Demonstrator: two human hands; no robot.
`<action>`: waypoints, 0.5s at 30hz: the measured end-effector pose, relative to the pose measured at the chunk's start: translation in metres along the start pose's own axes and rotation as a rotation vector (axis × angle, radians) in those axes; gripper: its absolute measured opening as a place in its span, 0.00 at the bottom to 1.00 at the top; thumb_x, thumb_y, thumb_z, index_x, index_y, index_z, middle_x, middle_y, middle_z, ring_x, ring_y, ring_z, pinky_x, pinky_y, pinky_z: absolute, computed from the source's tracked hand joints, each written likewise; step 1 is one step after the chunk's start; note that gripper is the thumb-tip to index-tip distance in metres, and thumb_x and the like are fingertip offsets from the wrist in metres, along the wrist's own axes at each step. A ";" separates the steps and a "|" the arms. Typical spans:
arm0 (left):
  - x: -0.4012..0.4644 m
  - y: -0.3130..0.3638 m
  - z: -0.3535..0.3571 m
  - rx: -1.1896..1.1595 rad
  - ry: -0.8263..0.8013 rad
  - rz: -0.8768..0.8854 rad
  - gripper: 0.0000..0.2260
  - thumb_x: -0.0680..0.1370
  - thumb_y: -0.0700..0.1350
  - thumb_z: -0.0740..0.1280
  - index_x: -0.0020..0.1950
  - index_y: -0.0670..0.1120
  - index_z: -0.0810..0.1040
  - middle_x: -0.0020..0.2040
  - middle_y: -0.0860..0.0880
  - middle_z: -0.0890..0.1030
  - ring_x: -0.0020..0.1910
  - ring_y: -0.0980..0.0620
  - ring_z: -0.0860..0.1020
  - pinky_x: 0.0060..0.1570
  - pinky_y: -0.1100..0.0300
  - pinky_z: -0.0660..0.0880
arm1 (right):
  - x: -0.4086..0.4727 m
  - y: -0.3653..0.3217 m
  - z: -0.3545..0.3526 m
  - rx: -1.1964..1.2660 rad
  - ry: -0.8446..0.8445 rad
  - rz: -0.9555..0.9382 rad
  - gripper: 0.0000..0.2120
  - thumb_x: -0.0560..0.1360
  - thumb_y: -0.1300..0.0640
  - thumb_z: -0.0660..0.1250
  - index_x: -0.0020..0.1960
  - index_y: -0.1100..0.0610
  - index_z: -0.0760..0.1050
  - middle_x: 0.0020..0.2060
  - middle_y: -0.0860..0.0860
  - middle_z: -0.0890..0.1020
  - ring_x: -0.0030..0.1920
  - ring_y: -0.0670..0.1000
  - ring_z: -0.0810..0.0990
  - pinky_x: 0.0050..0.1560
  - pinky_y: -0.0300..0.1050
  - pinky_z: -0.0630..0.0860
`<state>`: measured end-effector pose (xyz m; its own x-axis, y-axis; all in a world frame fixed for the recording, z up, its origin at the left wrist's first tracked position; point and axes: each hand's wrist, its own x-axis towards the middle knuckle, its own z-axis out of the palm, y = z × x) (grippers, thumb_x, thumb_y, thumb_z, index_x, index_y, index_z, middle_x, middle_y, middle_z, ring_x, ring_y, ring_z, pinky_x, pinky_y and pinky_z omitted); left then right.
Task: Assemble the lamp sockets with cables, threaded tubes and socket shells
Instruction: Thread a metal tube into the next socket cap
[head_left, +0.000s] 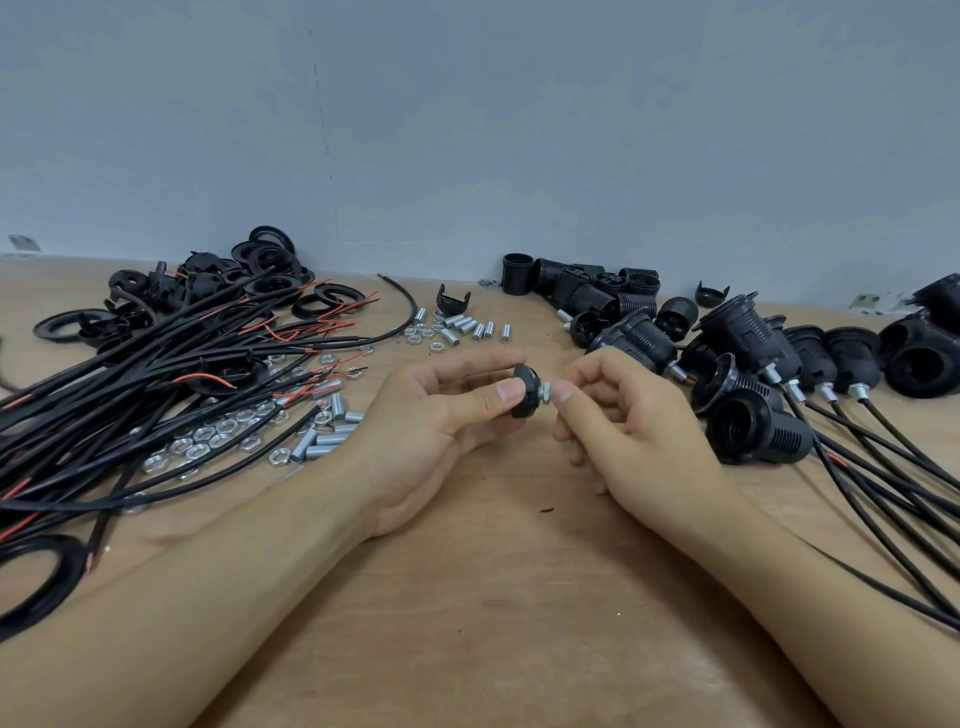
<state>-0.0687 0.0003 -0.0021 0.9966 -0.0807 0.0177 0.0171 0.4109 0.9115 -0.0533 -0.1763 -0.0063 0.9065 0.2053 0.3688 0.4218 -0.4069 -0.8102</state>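
Left hand (441, 415): pinches round black plastic socket cap (523, 391) above the wooden table (493, 597), mid-frame. Right hand (623, 415): fingertips pinch short silver threaded metal tube (546, 391) projecting from the cap. Black cables (156, 364) heaped left; assembled black sockets (753, 364) right.

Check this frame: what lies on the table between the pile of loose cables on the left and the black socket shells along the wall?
In the head view, threaded tubes and hex nuts lie scattered between the loose cables and the socket shells, plus one small black cap.
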 end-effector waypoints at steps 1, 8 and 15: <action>-0.001 0.000 0.000 0.007 -0.009 0.001 0.19 0.66 0.38 0.72 0.56 0.38 0.82 0.55 0.35 0.83 0.52 0.44 0.82 0.52 0.56 0.81 | 0.000 0.000 0.001 -0.031 -0.012 0.003 0.14 0.80 0.47 0.62 0.41 0.54 0.76 0.31 0.52 0.81 0.30 0.47 0.79 0.32 0.47 0.73; 0.000 0.000 -0.001 0.005 -0.004 -0.001 0.19 0.67 0.38 0.72 0.58 0.37 0.82 0.58 0.35 0.81 0.54 0.44 0.82 0.54 0.55 0.81 | 0.001 -0.004 -0.002 -0.040 -0.002 0.033 0.16 0.79 0.44 0.62 0.40 0.54 0.75 0.26 0.52 0.76 0.26 0.44 0.69 0.30 0.41 0.68; 0.000 -0.001 0.000 -0.001 -0.011 0.009 0.18 0.67 0.39 0.72 0.56 0.38 0.83 0.55 0.37 0.83 0.52 0.44 0.82 0.55 0.54 0.81 | 0.000 -0.005 -0.002 0.025 -0.013 0.064 0.25 0.78 0.37 0.56 0.34 0.54 0.74 0.23 0.47 0.70 0.25 0.45 0.66 0.30 0.43 0.66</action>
<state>-0.0690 0.0001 -0.0030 0.9958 -0.0868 0.0306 0.0080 0.4128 0.9108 -0.0551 -0.1758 -0.0008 0.9312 0.1914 0.3103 0.3626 -0.3968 -0.8432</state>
